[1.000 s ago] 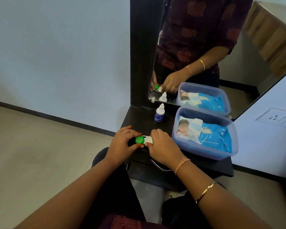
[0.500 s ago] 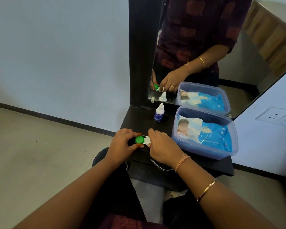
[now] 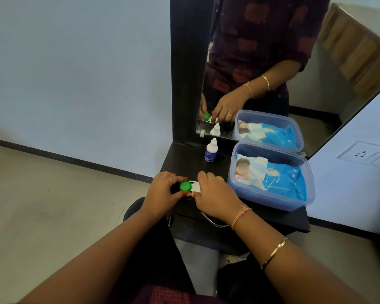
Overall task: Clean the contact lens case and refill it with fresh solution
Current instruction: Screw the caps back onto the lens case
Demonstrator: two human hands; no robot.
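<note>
A white contact lens case with a green cap lies at the front left of a small black shelf. My left hand pinches the green cap between thumb and fingers. My right hand grips the case's white right end, hiding that half of it. A small white solution bottle with a blue label stands upright at the back of the shelf, capped, apart from both hands.
A clear plastic box holding a blue pack of wet wipes fills the shelf's right side. A mirror rises behind the shelf. A wall socket sits at the right. Grey floor lies to the left.
Both hands stay on the case. My right hand's fingers have shifted slightly on the white end; the case has not moved from its spot.
</note>
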